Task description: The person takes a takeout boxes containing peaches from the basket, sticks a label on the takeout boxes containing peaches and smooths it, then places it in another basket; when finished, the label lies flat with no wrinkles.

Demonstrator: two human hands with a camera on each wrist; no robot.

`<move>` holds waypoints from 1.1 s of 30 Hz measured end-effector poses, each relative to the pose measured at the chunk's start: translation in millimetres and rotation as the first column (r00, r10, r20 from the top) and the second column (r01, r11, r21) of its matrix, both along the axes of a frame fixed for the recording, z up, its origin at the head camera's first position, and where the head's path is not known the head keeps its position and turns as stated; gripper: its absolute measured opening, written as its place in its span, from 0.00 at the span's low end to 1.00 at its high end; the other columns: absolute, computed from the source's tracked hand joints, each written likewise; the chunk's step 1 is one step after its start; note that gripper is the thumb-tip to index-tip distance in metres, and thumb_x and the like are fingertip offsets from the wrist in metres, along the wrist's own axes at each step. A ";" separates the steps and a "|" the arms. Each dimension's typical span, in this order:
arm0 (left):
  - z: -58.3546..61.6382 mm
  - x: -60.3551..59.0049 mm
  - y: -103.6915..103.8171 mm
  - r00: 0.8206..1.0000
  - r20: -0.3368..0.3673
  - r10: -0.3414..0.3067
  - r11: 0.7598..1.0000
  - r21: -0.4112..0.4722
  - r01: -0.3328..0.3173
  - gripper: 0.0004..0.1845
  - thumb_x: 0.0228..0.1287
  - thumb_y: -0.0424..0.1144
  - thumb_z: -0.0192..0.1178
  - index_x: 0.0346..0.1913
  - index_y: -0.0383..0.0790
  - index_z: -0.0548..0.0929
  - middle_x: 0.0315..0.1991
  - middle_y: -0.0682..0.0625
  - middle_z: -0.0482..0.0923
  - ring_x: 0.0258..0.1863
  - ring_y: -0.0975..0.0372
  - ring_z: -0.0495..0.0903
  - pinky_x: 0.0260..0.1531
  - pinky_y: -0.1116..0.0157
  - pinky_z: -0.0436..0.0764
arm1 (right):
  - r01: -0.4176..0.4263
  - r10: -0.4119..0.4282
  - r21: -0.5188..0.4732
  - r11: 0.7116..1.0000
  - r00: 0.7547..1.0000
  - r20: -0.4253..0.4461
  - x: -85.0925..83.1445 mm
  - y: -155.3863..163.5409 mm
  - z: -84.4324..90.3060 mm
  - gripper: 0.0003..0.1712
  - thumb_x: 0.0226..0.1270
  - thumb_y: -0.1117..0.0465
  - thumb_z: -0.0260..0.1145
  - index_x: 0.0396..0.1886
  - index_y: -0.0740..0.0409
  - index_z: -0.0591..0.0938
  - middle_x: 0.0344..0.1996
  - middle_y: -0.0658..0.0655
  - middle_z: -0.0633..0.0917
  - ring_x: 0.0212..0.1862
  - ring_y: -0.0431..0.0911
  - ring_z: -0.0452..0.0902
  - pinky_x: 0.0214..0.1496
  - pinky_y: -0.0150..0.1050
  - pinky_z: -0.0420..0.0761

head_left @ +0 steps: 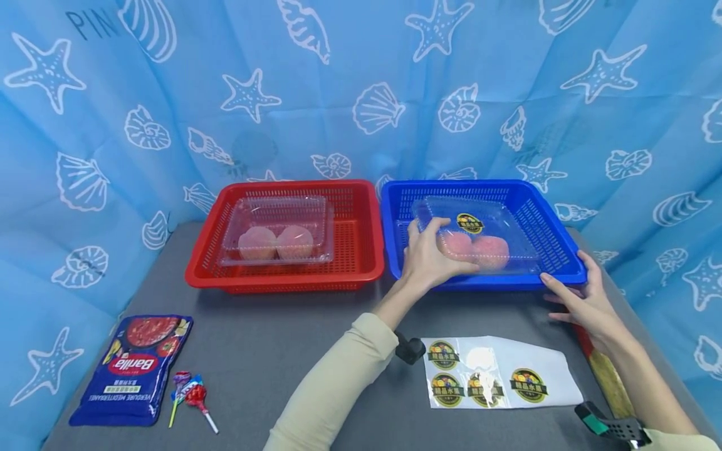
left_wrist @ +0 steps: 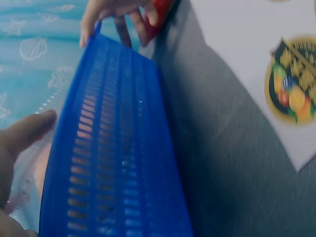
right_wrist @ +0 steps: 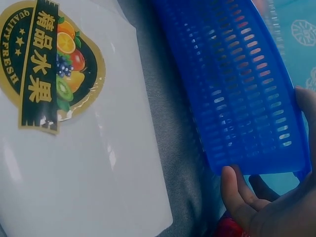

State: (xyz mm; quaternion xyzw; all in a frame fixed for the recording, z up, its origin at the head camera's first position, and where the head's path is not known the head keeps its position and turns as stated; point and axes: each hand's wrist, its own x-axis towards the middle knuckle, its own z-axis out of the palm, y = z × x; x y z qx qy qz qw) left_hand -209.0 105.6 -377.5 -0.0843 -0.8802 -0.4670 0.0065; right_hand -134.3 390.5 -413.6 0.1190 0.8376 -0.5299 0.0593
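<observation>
A clear plastic fruit box (head_left: 510, 219) with two peaches (head_left: 491, 252) inside lies in the blue basket (head_left: 564, 250). Its lid carries a round fruit sticker (head_left: 469, 223). My left hand (head_left: 431, 257) grips the box from its left side, fingers over the top and thumb along the front. In the left wrist view, that thumb (left_wrist: 29, 131) shows just inside the basket's rim. At the basket's front right corner, my right hand (head_left: 589, 307) holds the rim, its thumb on top and its other fingers (right_wrist: 237, 192) beneath, outside the wall.
A red basket (head_left: 355, 269) holding another clear box (head_left: 282, 213) of peaches stands to the left. A sticker sheet (head_left: 555, 369) lies in front of the blue basket. At the left are a blue Barilla pouch (head_left: 132, 369) and several lollipops (head_left: 195, 396). A red-and-gold item (head_left: 612, 382) lies under the right forearm.
</observation>
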 end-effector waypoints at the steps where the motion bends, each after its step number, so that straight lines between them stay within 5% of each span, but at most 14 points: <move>1: 0.6 -1.1 -1.5 1.000 0.014 0.002 1.000 -0.024 -0.001 0.48 0.39 0.56 0.84 0.68 0.58 0.73 0.79 0.40 0.56 0.71 0.43 0.71 0.65 0.45 0.79 | 0.000 0.000 -0.001 1.000 1.000 0.001 0.3 0.1 0.5 0.55 0.81 0.44 0.52 0.78 0.38 0.16 0.74 0.86 0.48 0.36 0.19 0.74 0.35 0.36 0.89; 4: 1.7 -3.2 -5.7 0.999 0.042 0.005 0.992 -0.123 0.000 0.47 0.44 0.55 0.82 0.69 0.55 0.72 0.81 0.36 0.50 0.73 0.40 0.70 0.66 0.46 0.78 | 0.000 0.000 -0.010 1.000 1.000 -0.003 1.3 0.4 1.2 0.55 0.81 0.44 0.52 0.78 0.38 0.16 0.74 0.87 0.48 0.36 0.20 0.75 0.35 0.36 0.89; 7: 2.6 -2.5 -7.6 0.999 0.049 -0.019 0.965 -0.259 0.031 0.41 0.52 0.54 0.77 0.70 0.52 0.73 0.83 0.33 0.43 0.79 0.39 0.59 0.69 0.47 0.76 | 0.005 -0.005 -0.014 1.000 1.000 -0.006 2.1 0.3 1.2 0.55 0.81 0.45 0.52 0.78 0.37 0.17 0.74 0.87 0.48 0.36 0.20 0.75 0.34 0.36 0.89; 10: 4.8 -1.8 -6.9 0.998 0.016 -0.057 0.906 -0.419 0.058 0.32 0.60 0.53 0.71 0.67 0.53 0.77 0.83 0.35 0.45 0.82 0.39 0.51 0.75 0.48 0.70 | 0.003 -0.003 0.000 1.000 1.000 0.000 1.7 -0.6 1.1 0.55 0.81 0.44 0.52 0.77 0.37 0.16 0.74 0.87 0.48 0.36 0.20 0.75 0.35 0.36 0.89; 13: 7.3 -4.1 -6.7 0.990 -0.035 -0.136 0.825 -0.557 0.094 0.21 0.65 0.52 0.66 0.61 0.57 0.82 0.81 0.42 0.58 0.82 0.43 0.55 0.78 0.48 0.65 | -0.002 0.002 0.012 1.000 1.000 0.008 0.9 -0.8 0.5 0.55 0.81 0.43 0.51 0.77 0.38 0.16 0.75 0.87 0.47 0.36 0.20 0.75 0.36 0.36 0.89; 17: 10.4 -10.8 -12.0 0.971 -0.050 -0.235 0.759 -0.634 0.151 0.12 0.69 0.53 0.64 0.52 0.61 0.87 0.77 0.51 0.69 0.80 0.48 0.61 0.76 0.48 0.67 | 0.001 -0.001 0.016 1.000 1.000 0.009 0.3 -0.3 0.0 0.55 0.81 0.43 0.51 0.77 0.38 0.16 0.75 0.87 0.46 0.36 0.20 0.74 0.36 0.36 0.89; 21: 10.3 -17.7 -17.1 0.965 -0.058 -0.254 0.711 -0.687 0.146 0.16 0.68 0.57 0.63 0.56 0.66 0.86 0.74 0.53 0.72 0.79 0.50 0.64 0.81 0.46 0.57 | 0.006 -0.006 0.020 1.000 1.000 0.000 0.3 0.5 -0.3 0.55 0.81 0.43 0.51 0.77 0.37 0.16 0.75 0.87 0.47 0.36 0.20 0.75 0.34 0.36 0.89; 24: 6.9 -22.4 -19.7 0.966 -0.073 -0.247 0.696 -0.708 0.124 0.20 0.69 0.59 0.61 0.62 0.68 0.82 0.75 0.54 0.71 0.79 0.51 0.63 0.82 0.44 0.52 | 0.013 -0.013 0.023 1.000 1.000 -0.005 0.2 0.3 -1.2 0.55 0.80 0.43 0.52 0.78 0.36 0.17 0.75 0.87 0.47 0.35 0.19 0.75 0.33 0.36 0.89; 33: -8.0 -30.5 -26.7 0.964 -0.105 -0.245 0.705 -0.702 0.103 0.27 0.73 0.62 0.54 0.73 0.70 0.71 0.80 0.54 0.62 0.83 0.53 0.55 0.83 0.46 0.50 | 0.025 -0.024 0.023 0.999 1.000 -0.016 1.0 -0.9 -3.5 0.55 0.80 0.43 0.53 0.78 0.35 0.18 0.75 0.87 0.48 0.35 0.20 0.75 0.33 0.37 0.89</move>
